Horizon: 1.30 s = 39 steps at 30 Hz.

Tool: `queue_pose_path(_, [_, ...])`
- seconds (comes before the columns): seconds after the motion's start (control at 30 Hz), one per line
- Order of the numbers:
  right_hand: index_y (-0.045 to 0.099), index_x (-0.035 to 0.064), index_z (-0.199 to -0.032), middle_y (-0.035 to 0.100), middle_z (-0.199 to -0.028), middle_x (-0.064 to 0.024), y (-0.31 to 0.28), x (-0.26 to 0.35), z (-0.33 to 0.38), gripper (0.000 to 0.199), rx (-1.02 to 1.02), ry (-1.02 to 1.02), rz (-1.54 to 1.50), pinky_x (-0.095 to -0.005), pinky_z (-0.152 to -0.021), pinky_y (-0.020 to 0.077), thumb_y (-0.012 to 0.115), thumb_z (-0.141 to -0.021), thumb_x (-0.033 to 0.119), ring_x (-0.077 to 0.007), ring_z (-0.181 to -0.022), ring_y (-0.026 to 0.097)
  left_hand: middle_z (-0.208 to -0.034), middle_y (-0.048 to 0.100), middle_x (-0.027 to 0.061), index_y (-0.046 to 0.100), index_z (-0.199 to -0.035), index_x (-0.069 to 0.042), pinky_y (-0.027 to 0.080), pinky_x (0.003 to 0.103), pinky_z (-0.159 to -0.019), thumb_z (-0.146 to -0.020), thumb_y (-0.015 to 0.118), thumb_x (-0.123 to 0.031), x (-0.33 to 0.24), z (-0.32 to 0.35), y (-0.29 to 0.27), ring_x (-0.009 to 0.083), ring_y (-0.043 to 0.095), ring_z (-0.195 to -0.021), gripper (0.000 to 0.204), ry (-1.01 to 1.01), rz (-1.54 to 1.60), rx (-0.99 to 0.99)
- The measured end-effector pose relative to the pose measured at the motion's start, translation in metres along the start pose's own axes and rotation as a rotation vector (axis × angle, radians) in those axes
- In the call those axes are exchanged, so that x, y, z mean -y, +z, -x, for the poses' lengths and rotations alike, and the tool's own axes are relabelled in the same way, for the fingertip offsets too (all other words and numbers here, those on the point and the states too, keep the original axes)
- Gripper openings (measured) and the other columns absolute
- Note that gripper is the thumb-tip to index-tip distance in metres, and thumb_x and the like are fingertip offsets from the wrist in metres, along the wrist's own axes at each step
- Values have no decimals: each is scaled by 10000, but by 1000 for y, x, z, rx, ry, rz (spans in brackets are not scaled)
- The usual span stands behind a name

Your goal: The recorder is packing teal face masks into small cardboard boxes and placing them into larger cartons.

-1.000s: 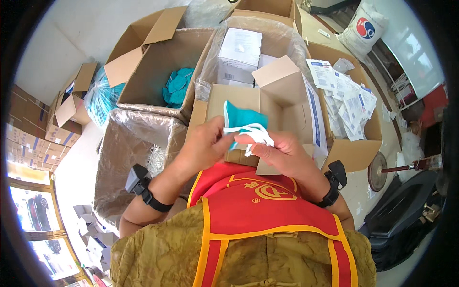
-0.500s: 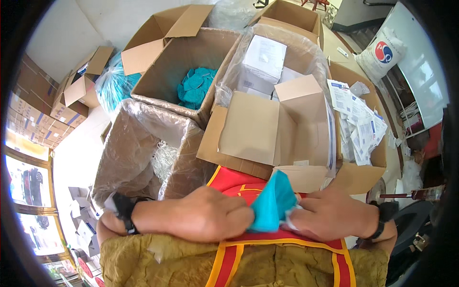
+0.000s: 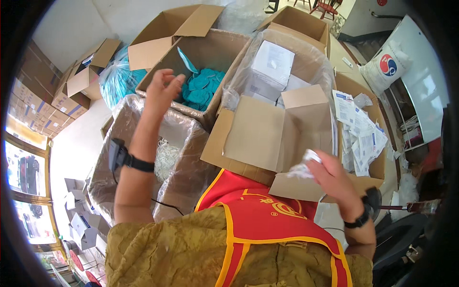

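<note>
My left hand (image 3: 165, 88) reaches over a tall cardboard box (image 3: 221, 50), its fingers spread and nothing in them. Just past the fingertips a teal fabric piece (image 3: 187, 60) stands tilted, apart from the hand; whether it is in the air or touches the pile cannot be told. Below it, a heap of similar teal pieces (image 3: 203, 91) lies inside the box. My right hand (image 3: 330, 174) grips a crumpled white wad (image 3: 306, 165), of cloth or film, by the front flap of an opened carton (image 3: 253, 131) with nothing visible inside.
A plastic-lined box (image 3: 103, 165) with white stringy strands (image 3: 167, 160) stands at front left. White boxes (image 3: 272, 62) fill a lined carton behind the opened one. Flat white packets (image 3: 361, 131) pile up in a box at right. A bag of teal items (image 3: 119, 81) leans at left.
My left hand has let go of the teal piece and swung up and left over the teal heap. My right hand has lifted slightly with the white wad in it.
</note>
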State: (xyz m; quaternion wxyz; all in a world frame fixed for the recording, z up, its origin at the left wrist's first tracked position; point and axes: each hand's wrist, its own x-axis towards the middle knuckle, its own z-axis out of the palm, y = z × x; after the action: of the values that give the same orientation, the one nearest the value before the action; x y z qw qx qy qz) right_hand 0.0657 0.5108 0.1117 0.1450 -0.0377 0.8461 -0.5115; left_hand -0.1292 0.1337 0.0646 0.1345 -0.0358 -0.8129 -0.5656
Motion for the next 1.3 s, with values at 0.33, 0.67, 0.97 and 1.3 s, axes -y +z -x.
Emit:
queue_pose_path(0.33, [587, 20, -1072, 642, -933, -62, 112, 3, -87, 265, 368, -378, -358, -268, -772, 455, 491, -961, 240, -100, -837, 566, -929, 560, 15, 510, -1160, -47, 463, 210, -612, -797, 664, -35, -52, 161, 55, 85, 544, -781, 395, -452, 636, 814])
queue_pose_path(0.67, [572, 57, -1176, 660, -871, -101, 47, -8, 12, 362, 376, 40, -91, -274, -631, 480, 566, -901, 293, -148, -730, 624, -961, 641, 97, 569, -1096, -29, 485, 313, -672, -850, 552, -39, 6, 135, -57, 179, 596, -786, 246, -252, -620, 372])
queue_pose_path(0.97, [578, 68, -1072, 578, -825, -1, -3, -188, 166, 190, -943, 233, -787, -245, -702, 440, 481, -944, 168, -89, -712, 523, -1201, 567, 113, 477, -1292, -25, 473, 314, -825, -872, 582, -105, 39, 114, 15, 193, 571, -1002, 441, 0, -468, 401])
queue_pose_path(1.3, [578, 61, -1123, 639, -984, -43, 34, -314, 218, 296, -1211, 445, -636, -264, -878, 394, 490, -948, 283, -115, -968, 557, -1203, 551, 166, 438, -1274, 24, 424, 325, -912, -806, 689, -218, -64, 206, 276, 205, 547, -1086, 584, 216, 163, 1126])
